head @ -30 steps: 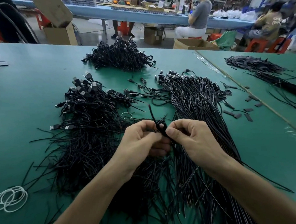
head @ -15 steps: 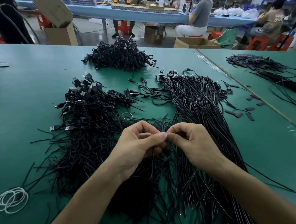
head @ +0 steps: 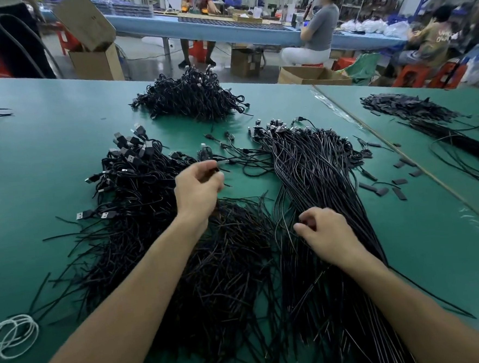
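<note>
My left hand (head: 198, 185) hovers over the inner edge of a tangled heap of black USB cables (head: 135, 174), fingers loosely curled. A small blurred coiled cable (head: 205, 153) sits just beyond its fingertips, apart from them. My right hand (head: 325, 232) rests on a long bundle of straight black cables (head: 310, 162), with thumb and fingers curled down and pinching a strand of it. A spread of thin black ties (head: 223, 253) lies between and under my forearms.
Another heap of coiled black cables (head: 190, 97) sits farther back on the green table (head: 45, 132). White loops (head: 12, 336) lie at the near left. Short black sleeves (head: 383, 185) are scattered right, before a table seam. People sit at a blue bench behind.
My hands, which were together working a small coiled cable, have parted. The left one moved forward toward the USB heap; the right one dropped onto the straight bundle.
</note>
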Demonstrator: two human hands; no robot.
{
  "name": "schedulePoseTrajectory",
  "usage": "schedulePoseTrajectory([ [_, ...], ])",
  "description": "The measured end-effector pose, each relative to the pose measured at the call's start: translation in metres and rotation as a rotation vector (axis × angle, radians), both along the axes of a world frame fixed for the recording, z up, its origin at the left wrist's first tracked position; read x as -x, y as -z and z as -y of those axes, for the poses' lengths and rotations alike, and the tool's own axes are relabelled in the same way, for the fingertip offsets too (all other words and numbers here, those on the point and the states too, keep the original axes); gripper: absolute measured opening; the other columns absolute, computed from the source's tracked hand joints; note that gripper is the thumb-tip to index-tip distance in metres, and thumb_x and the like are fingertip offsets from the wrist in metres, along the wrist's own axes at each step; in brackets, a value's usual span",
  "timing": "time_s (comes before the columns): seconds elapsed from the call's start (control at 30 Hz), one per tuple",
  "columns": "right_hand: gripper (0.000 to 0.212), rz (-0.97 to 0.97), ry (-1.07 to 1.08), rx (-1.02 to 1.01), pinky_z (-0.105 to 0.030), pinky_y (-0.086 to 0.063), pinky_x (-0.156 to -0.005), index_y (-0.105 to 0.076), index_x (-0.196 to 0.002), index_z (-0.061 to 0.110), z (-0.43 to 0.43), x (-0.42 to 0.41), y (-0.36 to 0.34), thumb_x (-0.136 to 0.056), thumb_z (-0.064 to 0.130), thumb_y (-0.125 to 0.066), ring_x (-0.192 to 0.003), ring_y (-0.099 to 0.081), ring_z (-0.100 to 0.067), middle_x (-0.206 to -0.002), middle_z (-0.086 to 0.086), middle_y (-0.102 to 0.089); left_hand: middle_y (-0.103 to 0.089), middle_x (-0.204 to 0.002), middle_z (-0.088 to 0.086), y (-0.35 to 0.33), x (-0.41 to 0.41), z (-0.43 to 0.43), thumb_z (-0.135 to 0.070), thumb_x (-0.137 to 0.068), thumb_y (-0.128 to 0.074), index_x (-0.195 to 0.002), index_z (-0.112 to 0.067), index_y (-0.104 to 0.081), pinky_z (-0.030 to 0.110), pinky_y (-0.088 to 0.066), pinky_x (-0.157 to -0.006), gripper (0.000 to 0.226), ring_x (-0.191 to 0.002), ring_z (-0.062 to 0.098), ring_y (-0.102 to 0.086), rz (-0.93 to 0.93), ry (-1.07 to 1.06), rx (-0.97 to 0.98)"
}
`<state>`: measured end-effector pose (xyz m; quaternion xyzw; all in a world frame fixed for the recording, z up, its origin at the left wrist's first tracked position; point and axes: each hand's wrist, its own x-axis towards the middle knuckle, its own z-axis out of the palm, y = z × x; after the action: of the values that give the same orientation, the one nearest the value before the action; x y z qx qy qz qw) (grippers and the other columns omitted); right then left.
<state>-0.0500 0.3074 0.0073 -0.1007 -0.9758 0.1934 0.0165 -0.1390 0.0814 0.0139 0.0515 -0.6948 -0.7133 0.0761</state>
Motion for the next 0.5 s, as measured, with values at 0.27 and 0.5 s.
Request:
schedulePoseTrajectory([
  [0.27, 0.023, 0.052, -0.044, -0.085, -0.034, -0.053, -0.073, -0.068, -0.091, 0.02, 0.027, -0.003, -0.001, -0.092, 0.042, -0.061, -0.086, -0.062, -0.017, -0.092, 0.005, -0.063, -0.042, -0.153, 0.005, 0.02, 0.061, 0.016, -0.013, -0.098, -0.06, -0.154, -0.021, -0.034, 0.028, -0.043, -0.089, 0.063, -0.118, 0.02, -0.052, 0.155, 0.058, 0.379],
  [0.5, 0.016, 0.107, 0.026, 0.551, -0.027, -0.049, -0.057, -0.061, -0.091, 0.013, 0.02, 0.003, -0.022, -0.102, 0.011, -0.05, -0.065, -0.057, -0.011, -0.077, -0.003, -0.059, -0.045, -0.14, 0.011, 0.014, 0.029, 0.008, 0.003, -0.086, -0.064, -0.137, -0.031, -0.054, 0.015, -0.046, -0.071, 0.062, -0.089, 0.005, -0.052, -0.123, 0.126, 0.688],
])
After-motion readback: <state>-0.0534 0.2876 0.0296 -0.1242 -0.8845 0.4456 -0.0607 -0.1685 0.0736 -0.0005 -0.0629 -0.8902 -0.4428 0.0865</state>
